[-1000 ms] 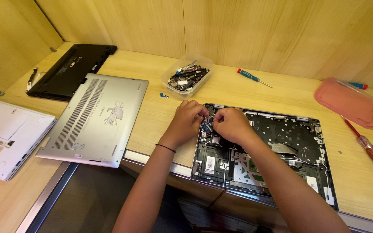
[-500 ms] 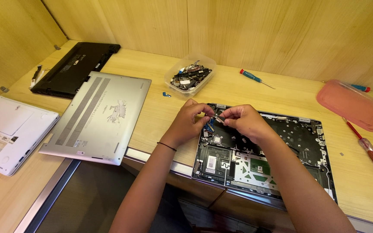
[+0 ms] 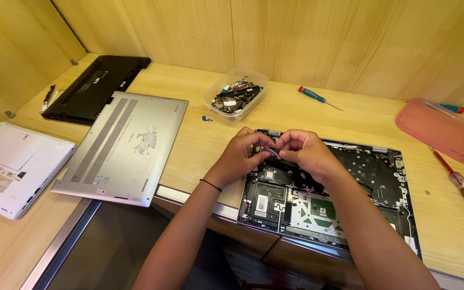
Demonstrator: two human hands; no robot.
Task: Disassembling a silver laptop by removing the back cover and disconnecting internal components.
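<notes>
The opened laptop (image 3: 339, 201) lies base-up at the near edge of the wooden desk (image 3: 200, 145), its cover removed so that the circuit boards and green sections are exposed. Both hands work over its upper left corner. The left hand (image 3: 240, 156) and the right hand (image 3: 304, 153) meet fingertip to fingertip, each pinching a small dark component (image 3: 271, 152) between them, just above the board; what the part is cannot be resolved. The two-handed pinch suits a piece too small for a single grip.

To the left, the silver bottom cover (image 3: 122, 147) lies vent-side up, set aside but near. A white laptop (image 3: 14, 166) sits at the far left edge.

Farther back, a clear plastic tub (image 3: 236, 96) collects loose parts and cables, within reach. A black laptop base (image 3: 95, 86) rests by the wall. A blue-handled screwdriver (image 3: 318, 98), a pink lid (image 3: 440, 131) and a red-handled screwdriver (image 3: 463, 185) lie to the right.
</notes>
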